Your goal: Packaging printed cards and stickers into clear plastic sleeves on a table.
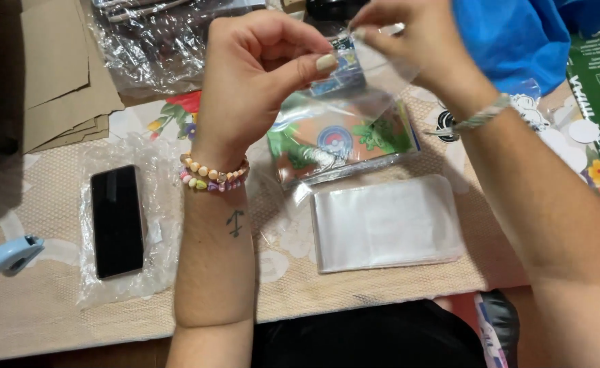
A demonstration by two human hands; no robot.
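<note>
**Both hands pinch a small clear sleeve above the tabletop**

The clear plastic sleeve point(354, 65) is small, glossy and see-through, with a colourful card inside showing blue and pale patches; its details are too blurred to tell. It is held up in the air over the far middle of the tabletop point(34, 300), between the two hands, and touches nothing on the surface.

The left hand point(259, 75) is closed on the sleeve's left edge, thumb and forefinger pinching it, the pale-painted thumbnail turned toward the camera. A beaded bracelet sits on that wrist, with a small dark mark on the forearm below it. The right hand point(416, 41) is closed on the sleeve's upper right corner, fingertips pressed together there; a woven light bracelet circles that wrist.

Directly under the sleeve, a clear bag of picture cards point(344, 143) in green, orange and blue lies on the tabletop. Nearer the front edge, just beside that bag, rests a flat stack of empty clear sleeves point(385, 221). Toward the left edge, a black phone point(116, 221) lies on crinkled clear wrap, and a light blue clip-like tool point(10, 253) sits near the left front corner. Brown cardboard point(61, 75) covers the far left corner; blue cloth point(518, 37) lies at the far right.
</note>
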